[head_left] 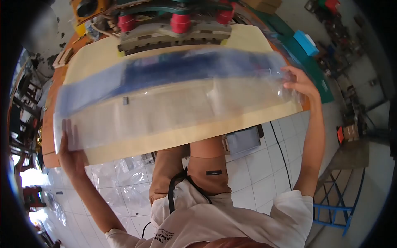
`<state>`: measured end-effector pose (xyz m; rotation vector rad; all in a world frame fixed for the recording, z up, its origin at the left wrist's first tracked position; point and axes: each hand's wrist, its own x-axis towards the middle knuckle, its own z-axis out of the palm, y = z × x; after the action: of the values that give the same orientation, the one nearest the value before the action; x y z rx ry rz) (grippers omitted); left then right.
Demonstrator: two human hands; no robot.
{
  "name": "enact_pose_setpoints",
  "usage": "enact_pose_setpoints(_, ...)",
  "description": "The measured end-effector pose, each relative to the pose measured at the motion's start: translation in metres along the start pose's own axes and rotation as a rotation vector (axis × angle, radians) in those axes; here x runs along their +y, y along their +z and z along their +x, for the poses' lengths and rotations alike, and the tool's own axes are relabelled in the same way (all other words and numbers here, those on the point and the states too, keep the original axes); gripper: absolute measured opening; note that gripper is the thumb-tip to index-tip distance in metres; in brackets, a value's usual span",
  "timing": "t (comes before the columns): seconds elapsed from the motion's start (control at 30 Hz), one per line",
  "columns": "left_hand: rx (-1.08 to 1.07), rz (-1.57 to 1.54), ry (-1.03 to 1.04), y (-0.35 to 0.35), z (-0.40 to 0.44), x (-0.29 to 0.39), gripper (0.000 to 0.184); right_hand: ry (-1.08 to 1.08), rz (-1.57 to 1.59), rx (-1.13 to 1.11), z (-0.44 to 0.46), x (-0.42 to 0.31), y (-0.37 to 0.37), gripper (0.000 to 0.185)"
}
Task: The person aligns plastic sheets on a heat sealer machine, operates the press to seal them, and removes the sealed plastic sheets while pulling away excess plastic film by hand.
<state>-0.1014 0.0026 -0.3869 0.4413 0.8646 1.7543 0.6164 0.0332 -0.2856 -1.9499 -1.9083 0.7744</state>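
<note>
Cream board underlies plastic sheet between left hand, right hand.

An orange-brown worktop shows as a bare strip along its left edge and as a smaller patch by the near right corner. A pale yellow sheet covers most of it, reaching the near edge. At the far edge, around the middle, stands a machine with red cylindrical parts and a slotted metal base. Small wooden pieces lie by the far left corner. Beyond the right edge runs a green surface bearing a light-blue box; whether it joins the worktop is unclear.
</note>
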Motion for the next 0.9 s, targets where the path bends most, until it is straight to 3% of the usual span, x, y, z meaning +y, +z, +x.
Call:
enact_pose_setpoints(0.07, 0.041, 0.002, 0.051, -0.007, 0.008, 0.010, 0.047, -0.044, -0.165, 0.242, -0.003, 0.015, 0.005, 0.066)
enact_pose_setpoints(0.1, 0.123, -0.018, 0.061, 0.003, 0.004, 0.015, 0.048, -0.028, -0.165, 0.251, -0.008, 0.015, 0.006, 0.066)
enact_pose_setpoints(0.17, 0.001, -0.039, 0.036, -0.022, 0.015, 0.028, 0.042, -0.023, -0.423, 0.493, -0.017, 0.016, 0.005, 0.061)
enact_pose_setpoints(0.2, -0.010, -0.039, 0.027, -0.030, 0.019, 0.033, 0.042, -0.011, -0.425, 0.500, -0.021, 0.020, 0.003, 0.061)
enact_pose_setpoints(0.27, 0.228, 0.029, 0.074, -0.039, 0.025, 0.041, 0.046, 0.146, -0.219, 0.615, -0.029, 0.026, 0.001, 0.050)
enact_pose_setpoints(0.37, 0.120, 0.207, 0.107, -0.033, 0.021, 0.048, 0.049, 0.191, 0.032, 0.506, -0.043, 0.036, 0.009, 0.045)
enact_pose_setpoints(0.5, -0.024, 0.244, 0.098, -0.046, 0.029, 0.057, 0.045, 0.214, 0.095, 0.530, -0.041, 0.016, 0.036, 0.047)
enact_pose_setpoints(0.6, 0.152, 0.263, 0.074, -0.039, 0.029, 0.064, 0.045, 0.302, 0.059, 0.461, -0.025, 0.002, 0.050, 0.049)
enact_pose_setpoints(0.67, 0.061, 0.342, 0.144, -0.060, 0.038, 0.068, 0.046, 0.374, 0.033, 0.389, -0.018, 0.009, 0.059, 0.050)
enact_pose_setpoints(0.73, -0.025, 0.416, 0.219, -0.078, 0.049, 0.076, 0.047, 0.286, -0.227, 0.598, -0.011, 0.022, 0.073, 0.047)
enact_pose_setpoints(0.77, -0.044, 0.494, 0.194, -0.084, 0.053, 0.081, 0.048, 0.285, -0.225, 0.601, -0.011, 0.023, 0.073, 0.047)
enact_pose_setpoints(0.83, -0.059, 0.573, 0.172, -0.089, 0.053, 0.084, 0.048, 0.201, 0.408, 0.482, -0.014, 0.022, 0.074, 0.040)
enact_pose_setpoints(0.9, -0.173, 0.754, 0.127, -0.090, 0.051, 0.082, 0.049, 0.227, 0.486, 0.477, -0.020, 0.026, 0.065, 0.034)
